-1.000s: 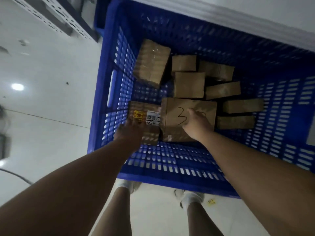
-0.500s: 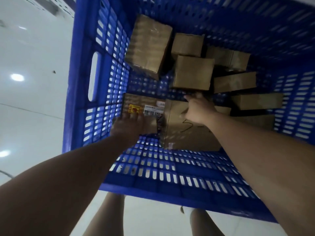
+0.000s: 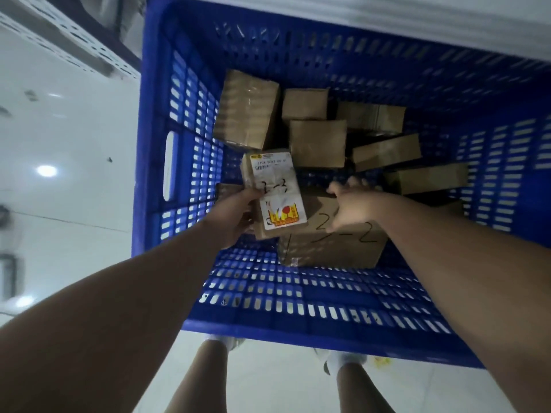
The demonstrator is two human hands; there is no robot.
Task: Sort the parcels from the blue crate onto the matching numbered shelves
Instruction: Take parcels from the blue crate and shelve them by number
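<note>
1. The floor (image 3: pixel 74 129) is glossy, white and smooth, with a thin seam (image 3: pixel 74 222) crossing it at left.
2. A round light reflection (image 3: pixel 46 170) glows on it.
3. A white perforated metal rail (image 3: pixel 59 43) slants across the upper left corner.
4. A pale ledge (image 3: pixel 417 19) runs along the upper right.
5. A dark speck (image 3: pixel 109 159) and a yellow scrap (image 3: pixel 381 360) lie on the floor.

Labelled parcel (image 3: pixel 275 192) raised above brown parcels (image 3: pixel 317 143) in blue crate (image 3: pixel 298 308).
</note>
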